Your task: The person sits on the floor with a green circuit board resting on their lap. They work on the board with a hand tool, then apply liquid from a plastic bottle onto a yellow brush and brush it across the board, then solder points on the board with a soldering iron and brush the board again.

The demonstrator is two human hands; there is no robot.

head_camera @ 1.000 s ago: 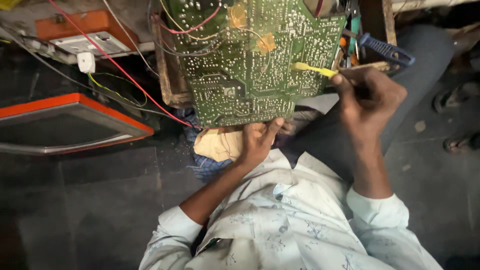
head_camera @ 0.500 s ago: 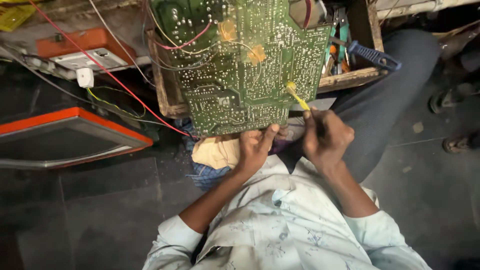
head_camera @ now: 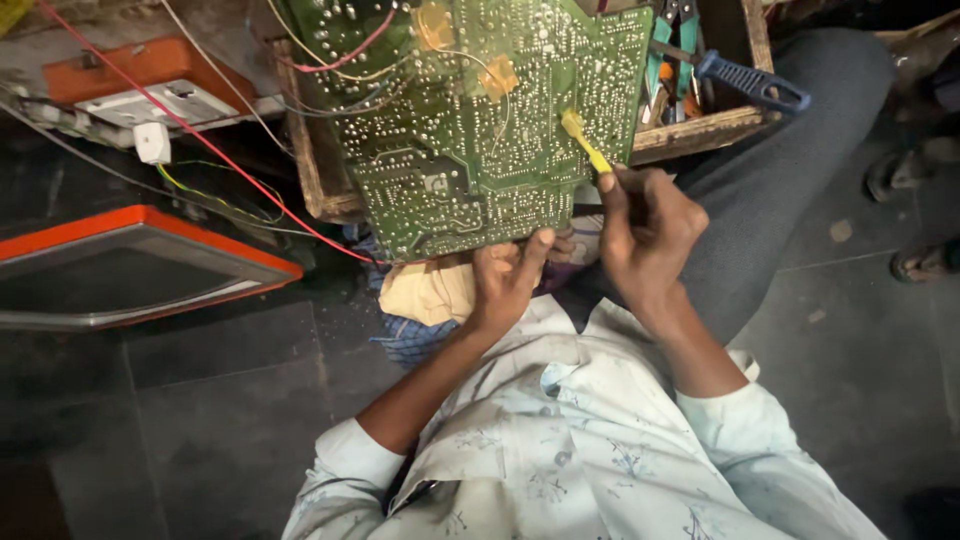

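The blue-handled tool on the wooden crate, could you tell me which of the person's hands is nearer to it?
Right. The right hand is just below-left of the blue-handled tool; the left hand is farther left, at the circuit board's lower edge.

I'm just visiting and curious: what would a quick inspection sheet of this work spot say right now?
Surface: dark tiled floor; the person sits on it.
Job's things: green circuit board, solder side up; yellow-tipped tool touching it.
Clutter: wooden box with a blue-handled tool; tan cloth under the board.
Hands: left hand grips the board's lower edge; right hand holds the yellow tool.
Cables: red wire running to the board; thin wires across the board.
Surroundings: orange-rimmed casing on the floor.
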